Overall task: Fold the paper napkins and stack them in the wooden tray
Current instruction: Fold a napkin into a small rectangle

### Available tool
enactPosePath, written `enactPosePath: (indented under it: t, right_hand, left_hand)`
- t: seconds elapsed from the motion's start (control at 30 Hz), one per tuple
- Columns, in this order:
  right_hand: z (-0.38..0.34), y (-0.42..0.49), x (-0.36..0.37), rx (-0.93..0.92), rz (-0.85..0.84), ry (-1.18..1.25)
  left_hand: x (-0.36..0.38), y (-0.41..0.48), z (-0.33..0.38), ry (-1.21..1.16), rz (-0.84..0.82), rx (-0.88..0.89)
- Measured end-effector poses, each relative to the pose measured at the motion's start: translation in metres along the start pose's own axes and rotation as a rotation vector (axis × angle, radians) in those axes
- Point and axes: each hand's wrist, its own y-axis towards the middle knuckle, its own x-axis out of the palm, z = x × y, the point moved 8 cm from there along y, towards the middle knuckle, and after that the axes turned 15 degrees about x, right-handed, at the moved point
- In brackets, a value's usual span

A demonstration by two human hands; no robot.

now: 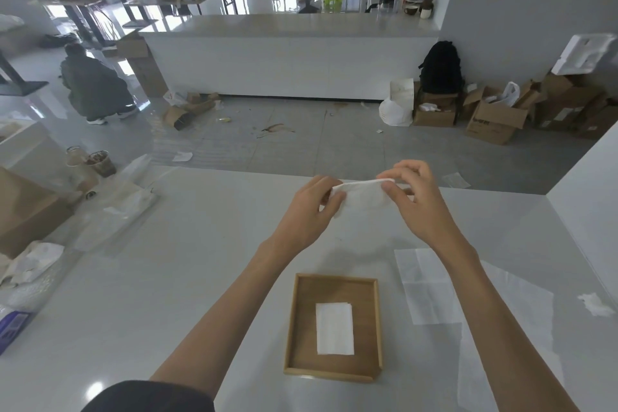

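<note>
I hold a white paper napkin (364, 196) up in the air over the far half of the white table. My left hand (311, 211) pinches its left end and my right hand (414, 201) pinches its right end. Close to me the square wooden tray (302, 321) sits on the table. A small stack of folded white napkins (334, 328) lies flat in its middle. To the right of the tray, unfolded napkins (424, 284) lie spread on the table, partly under my right forearm.
A crumpled scrap of paper (597, 304) lies at the right edge. Plastic wrapping (113, 211), crumpled paper (33, 261) and a brown cardboard box (23, 207) crowd the table's left side. A dark blue object (11, 328) sits at the near left edge.
</note>
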Motion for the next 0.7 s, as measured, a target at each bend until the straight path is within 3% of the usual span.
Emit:
enactPosePath:
  t: [0.07,0.1,0.13,0.2,0.27,0.4,0.5,0.63,0.7]
  right_hand:
    - [0.010,-0.007,-0.007,0.116,0.203,0.009]
    - [0.017,-0.013,-0.004,0.218,0.225,0.063]
    - [0.022,-0.018,0.004,0.335,0.149,0.183]
    - [0.026,-0.028,0.034,0.552,-0.161,0.467]
    - [0.021,-0.036,0.050,0.595,-0.355,0.644]
    - [0.027,-0.033,0.049,0.543,-0.327,0.727]
    - [0.031,-0.028,0.044,0.499,-0.310,0.662]
    - [0.024,-0.027,0.041,0.429,-0.338,0.527]
    - [0.016,-0.028,0.042,0.385,-0.360,0.450]
  left_hand:
    - [-0.002,-0.004,0.001,0.097,0.099,-0.016]
    - [-0.001,-0.007,0.004,0.164,0.135,0.002]
    - [0.003,-0.010,0.012,0.245,0.143,0.057]
    - [0.018,-0.016,0.030,0.420,0.088,0.227]
    - [0.035,-0.025,0.044,0.513,0.035,0.369]
    - [0.047,-0.049,0.061,0.488,-0.005,0.470]
    - [0.030,-0.058,0.048,0.250,0.115,0.189]
    - [0.032,-0.053,0.004,-0.538,0.157,-0.481]
    - [0.031,-0.048,-0.005,-0.661,0.172,-0.532]
